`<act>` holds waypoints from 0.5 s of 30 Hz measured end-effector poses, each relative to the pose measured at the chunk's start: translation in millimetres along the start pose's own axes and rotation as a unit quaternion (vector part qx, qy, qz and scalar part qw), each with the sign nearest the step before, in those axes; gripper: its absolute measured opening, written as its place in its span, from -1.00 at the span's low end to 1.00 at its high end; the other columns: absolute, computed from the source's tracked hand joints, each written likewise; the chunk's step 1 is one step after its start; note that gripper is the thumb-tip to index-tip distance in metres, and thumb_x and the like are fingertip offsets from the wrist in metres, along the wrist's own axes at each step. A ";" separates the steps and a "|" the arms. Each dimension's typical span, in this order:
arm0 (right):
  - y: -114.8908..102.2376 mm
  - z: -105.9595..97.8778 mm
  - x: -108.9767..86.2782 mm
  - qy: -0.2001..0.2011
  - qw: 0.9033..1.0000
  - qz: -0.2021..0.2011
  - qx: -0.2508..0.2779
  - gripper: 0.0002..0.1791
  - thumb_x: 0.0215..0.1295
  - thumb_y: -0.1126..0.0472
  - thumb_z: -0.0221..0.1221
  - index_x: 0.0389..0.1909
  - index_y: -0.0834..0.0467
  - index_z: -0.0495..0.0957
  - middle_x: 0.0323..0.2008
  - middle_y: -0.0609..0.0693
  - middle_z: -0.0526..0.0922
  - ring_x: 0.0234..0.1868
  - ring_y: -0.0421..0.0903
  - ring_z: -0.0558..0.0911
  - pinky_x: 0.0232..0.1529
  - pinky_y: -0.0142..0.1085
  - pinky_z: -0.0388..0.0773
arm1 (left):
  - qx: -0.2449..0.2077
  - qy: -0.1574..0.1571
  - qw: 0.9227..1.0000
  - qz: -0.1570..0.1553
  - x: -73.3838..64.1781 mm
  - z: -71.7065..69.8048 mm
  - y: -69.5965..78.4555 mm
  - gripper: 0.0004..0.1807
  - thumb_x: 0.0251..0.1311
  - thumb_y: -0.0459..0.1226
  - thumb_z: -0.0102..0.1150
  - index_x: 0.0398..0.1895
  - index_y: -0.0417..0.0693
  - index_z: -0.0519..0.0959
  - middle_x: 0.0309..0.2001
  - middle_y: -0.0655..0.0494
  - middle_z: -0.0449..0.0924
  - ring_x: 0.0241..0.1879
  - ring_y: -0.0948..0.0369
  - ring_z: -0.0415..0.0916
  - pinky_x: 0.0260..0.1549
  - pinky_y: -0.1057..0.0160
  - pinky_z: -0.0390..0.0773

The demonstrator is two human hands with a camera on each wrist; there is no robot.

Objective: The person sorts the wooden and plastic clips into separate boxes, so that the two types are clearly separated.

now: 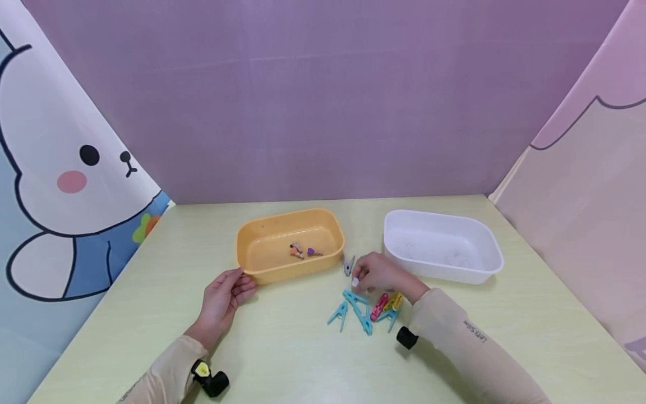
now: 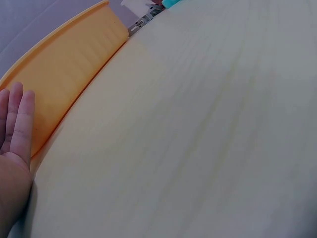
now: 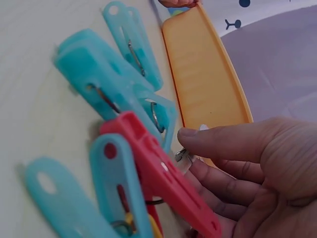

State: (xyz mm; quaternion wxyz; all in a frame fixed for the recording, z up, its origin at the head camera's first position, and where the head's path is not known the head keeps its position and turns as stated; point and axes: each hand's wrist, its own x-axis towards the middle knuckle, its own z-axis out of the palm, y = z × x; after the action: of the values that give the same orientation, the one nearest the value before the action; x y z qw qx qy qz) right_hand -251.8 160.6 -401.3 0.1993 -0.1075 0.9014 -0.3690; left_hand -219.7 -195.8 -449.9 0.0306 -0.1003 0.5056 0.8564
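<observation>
My left hand holds the near left corner of an orange plastic basin at its rim. In the left wrist view its other fingers stretch along the outer wall. My right hand pinches a small white-topped piece between thumb and fingers; most of it is hidden, and I cannot tell its kind. A grey clothespin stands between this hand and the basin. Just in front lie several light blue clothespins, a red clothespin and a yellow clothespin, close together.
Inside the orange basin are a few small decorated pieces, one with a purple heart-like top. A white plastic basin stands to the right, behind my right forearm. A purple backdrop rises at the table's far edge.
</observation>
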 end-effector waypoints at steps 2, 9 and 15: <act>0.2 -1.1 0.5 0.004 1.000 0.002 0.014 -0.86 0.13 0.35 0.39 -0.36 0.14 0.62 -0.44 0.00 0.61 -0.44 -0.10 0.58 -0.40 -0.32 0.64 | 0.002 0.002 1.000 -0.002 0.0 0.6 0.3 -0.77 0.48 -0.28 0.06 -0.39 -0.06 0.61 -0.41 0.05 0.65 -0.37 0.19 0.70 -0.15 0.20 0.71; -4.8 -5.1 3.0 0.019 0.999 0.004 0.043 -0.82 0.10 0.32 0.45 -0.37 0.15 0.61 -0.45 0.01 0.63 -0.44 -0.10 0.62 -0.40 -0.29 0.68 | 0.002 0.004 1.000 -0.003 0.3 0.5 0.6 -0.75 0.48 -0.29 0.04 -0.41 -0.05 0.61 -0.42 0.06 0.65 -0.37 0.19 0.70 -0.16 0.19 0.71; -9.0 -10.9 6.7 0.017 0.998 -0.002 0.056 -0.79 0.10 0.31 0.46 -0.30 0.18 0.62 -0.43 0.01 0.65 -0.43 -0.10 0.66 -0.37 -0.27 0.71 | 0.000 0.001 1.000 -0.004 0.1 -0.2 0.4 -0.73 0.49 -0.29 0.03 -0.42 -0.05 0.61 -0.43 0.06 0.65 -0.38 0.20 0.70 -0.17 0.20 0.71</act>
State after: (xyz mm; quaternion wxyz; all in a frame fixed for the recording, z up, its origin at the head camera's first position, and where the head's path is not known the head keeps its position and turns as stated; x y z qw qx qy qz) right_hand -262.2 158.8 -389.7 0.1893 -0.0916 0.8825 -0.4207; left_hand -219.9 -196.2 -449.7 0.0331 -0.1033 0.5051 0.8562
